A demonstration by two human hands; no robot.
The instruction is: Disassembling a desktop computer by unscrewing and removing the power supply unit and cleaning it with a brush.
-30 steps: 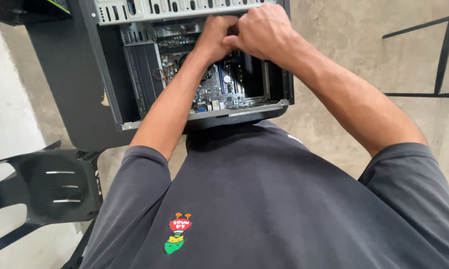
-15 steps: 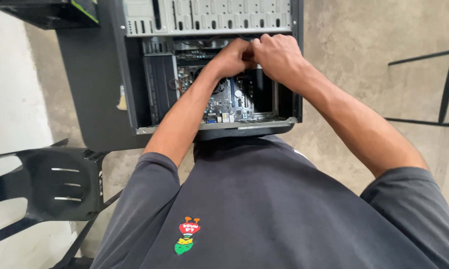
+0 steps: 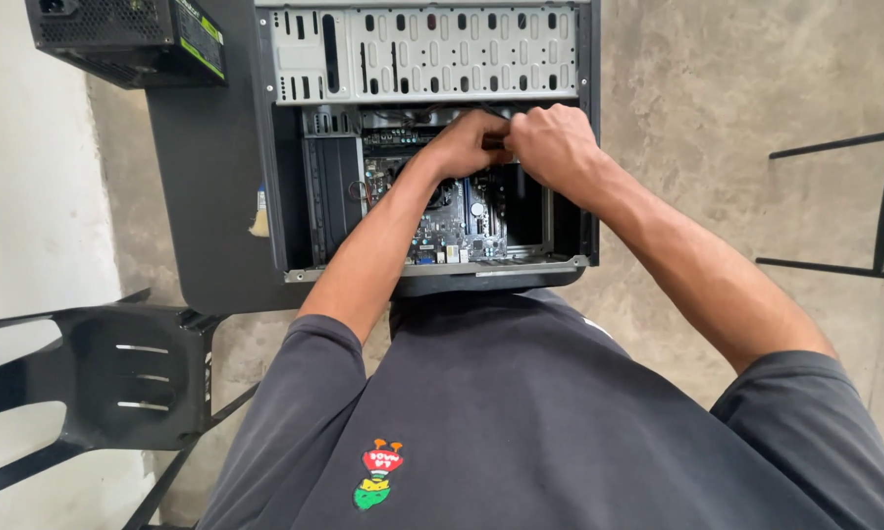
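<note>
Inside the open computer case (image 3: 432,147) lying on the dark desk (image 3: 207,196), both hands meet above the motherboard (image 3: 452,221). The left hand (image 3: 467,142) and right hand (image 3: 555,147) each have their grip pressed together on a dark cable (barely visible) (image 3: 494,144). A power supply (image 3: 128,39) sits apart.

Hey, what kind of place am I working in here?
Probably an informal computer repair spot: an open desktop case on a small black table, a loose power supply unit, bare concrete floor.
</note>
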